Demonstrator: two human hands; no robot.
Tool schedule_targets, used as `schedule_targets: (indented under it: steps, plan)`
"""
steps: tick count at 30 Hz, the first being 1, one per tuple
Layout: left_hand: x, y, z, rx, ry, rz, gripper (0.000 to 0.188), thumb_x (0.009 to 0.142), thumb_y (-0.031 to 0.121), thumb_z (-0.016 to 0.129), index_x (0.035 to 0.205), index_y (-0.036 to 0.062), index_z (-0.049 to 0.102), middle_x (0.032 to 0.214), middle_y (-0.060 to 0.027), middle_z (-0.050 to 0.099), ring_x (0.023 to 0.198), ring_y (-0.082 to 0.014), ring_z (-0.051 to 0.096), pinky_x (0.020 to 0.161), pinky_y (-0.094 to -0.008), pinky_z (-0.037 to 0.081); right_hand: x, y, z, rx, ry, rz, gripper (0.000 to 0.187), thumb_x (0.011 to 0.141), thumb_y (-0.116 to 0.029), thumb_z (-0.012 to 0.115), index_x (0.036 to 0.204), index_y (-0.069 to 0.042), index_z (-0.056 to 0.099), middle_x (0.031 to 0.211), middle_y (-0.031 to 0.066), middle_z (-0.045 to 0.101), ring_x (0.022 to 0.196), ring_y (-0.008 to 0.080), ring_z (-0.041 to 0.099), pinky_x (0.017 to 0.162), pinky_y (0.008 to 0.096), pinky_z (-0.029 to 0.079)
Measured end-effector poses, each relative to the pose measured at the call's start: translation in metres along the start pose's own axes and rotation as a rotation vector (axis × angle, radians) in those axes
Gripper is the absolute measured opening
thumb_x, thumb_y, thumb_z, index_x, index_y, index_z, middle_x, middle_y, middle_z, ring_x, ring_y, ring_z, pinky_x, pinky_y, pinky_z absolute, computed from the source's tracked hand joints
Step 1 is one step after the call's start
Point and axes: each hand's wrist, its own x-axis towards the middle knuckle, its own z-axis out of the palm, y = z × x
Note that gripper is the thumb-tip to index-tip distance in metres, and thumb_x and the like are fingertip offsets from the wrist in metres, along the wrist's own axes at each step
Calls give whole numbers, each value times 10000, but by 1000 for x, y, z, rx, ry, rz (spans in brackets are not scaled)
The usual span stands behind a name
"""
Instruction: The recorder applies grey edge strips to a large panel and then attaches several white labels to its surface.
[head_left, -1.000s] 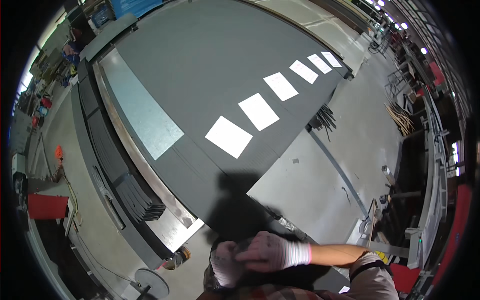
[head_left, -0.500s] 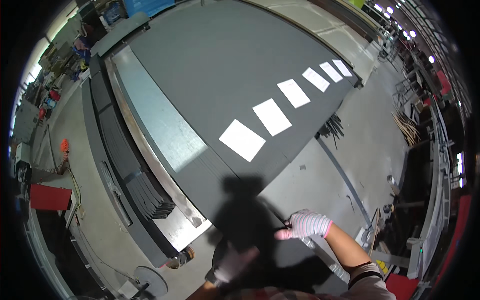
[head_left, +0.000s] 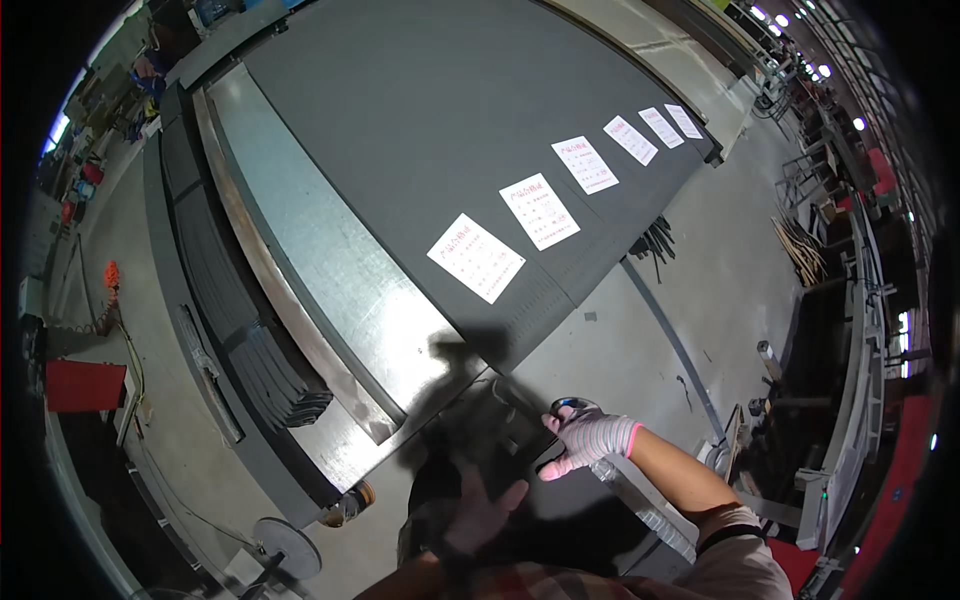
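Note:
My left hand (head_left: 478, 518), in a pale glove and deep in shadow, has its fingers apart over a dark sheet-like surface near the lower edge. Nothing shows in it. My right hand (head_left: 590, 442) wears a striped glove with a pink cuff. Its fingers curl at a small dark rounded object (head_left: 572, 404) with a shiny rim, partly hidden, while the thumb points left. Below that hand lies a dark flat panel (head_left: 590, 505). Clear crinkled plastic (head_left: 645, 508) runs along its right side. Ahead, a white printed sheet (head_left: 475, 258) is closest in a row of several.
A wide dark grey stack of sheets (head_left: 400, 110) bears the papers. Left of it are a shiny metal strip (head_left: 330, 220) and bundled dark strips (head_left: 235, 300). A round grey disc (head_left: 288, 547) stands at lower left. Dark strips (head_left: 655, 240) hang beyond the stack's right edge.
The view has shifted, and print now shows on the white sheets. My left hand has lifted with its fingers spread. My right hand has turned, its fingers and thumb now farther apart.

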Motion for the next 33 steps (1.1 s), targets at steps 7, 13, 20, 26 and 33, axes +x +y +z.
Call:
schedule_targets:
  steps: [7, 13, 20, 26, 33]
  plan:
    - [-57, 87, -49, 169, 342, 358, 534, 768, 315, 775, 1098, -28, 532, 1036, -188, 591, 935, -297, 602, 811, -385, 480, -86, -53, -54, 177, 237, -454, 529, 900, -283, 520, 1388, -159, 359, 1153, 219, 508, 1070, 361, 554, 869, 445, 474]
    - [-82, 38, -81, -101, -260, 110, 200, 811, 209, 714, 710, 64, 620, 612, -47, 587, 589, -188, 591, 545, -335, 453, -92, -29, -79, 842, -44, -873, 487, 952, -236, 538, 1416, -184, 403, 1272, 176, 549, 1117, 332, 571, 992, 381, 419]
    - [29, -85, -31, 319, 104, 482, 419, 761, 268, 760, 1025, 25, 544, 1044, -130, 582, 985, -247, 576, 838, -374, 460, 34, 61, 10, 104, 383, -410, 431, 816, -400, 698, 1164, -154, 633, 968, 22, 686, 993, 220, 617, 953, 383, 358]
    - [84, -67, -20, -332, -451, 644, 922, 732, 167, 794, 1439, 27, 219, 1389, -100, 385, 1292, -233, 365, 1113, -352, 266, 98, 78, 40, 1266, -460, -432, 727, 814, -321, 739, 1410, -94, 391, 1159, 165, 574, 1003, 242, 603, 893, 401, 438]
    - [80, -98, -16, -622, -617, 427, 804, 780, 221, 721, 1433, 33, 292, 1452, -97, 340, 1323, -194, 325, 1098, -345, 279, -42, -60, -1, 344, 614, -181, 651, 507, -532, 848, 912, -92, 590, 1033, 145, 517, 932, 333, 519, 898, 472, 427]
